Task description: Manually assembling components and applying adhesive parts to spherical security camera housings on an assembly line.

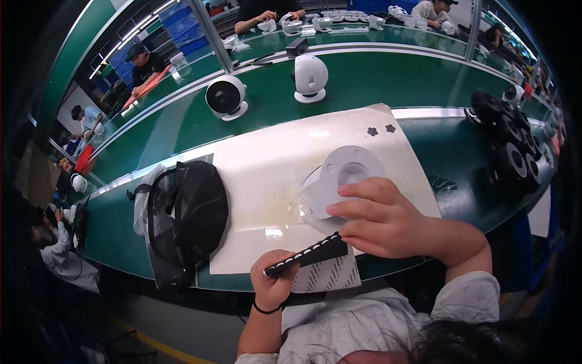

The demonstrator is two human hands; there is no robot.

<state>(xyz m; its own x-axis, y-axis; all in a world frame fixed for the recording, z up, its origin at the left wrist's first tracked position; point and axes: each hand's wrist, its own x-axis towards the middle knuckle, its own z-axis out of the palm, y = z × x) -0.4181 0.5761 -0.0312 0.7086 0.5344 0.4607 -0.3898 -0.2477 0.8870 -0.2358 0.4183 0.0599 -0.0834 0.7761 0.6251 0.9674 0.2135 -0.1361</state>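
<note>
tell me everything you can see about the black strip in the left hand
The black strip is long, narrow and flat, black with a row of small white dots along its upper edge. It looks like thin card or foam. The left hand grips its lower left end, so it slants up to the right. Its far end reaches under the right hand, above a patterned grey sheet at the white mat's near edge.

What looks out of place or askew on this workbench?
A black mesh cap lies crumpled on the green bench beside the white mat, overlapping its left edge; it is unlike the round white housings around. The mat's far right corner curls up slightly.
</note>
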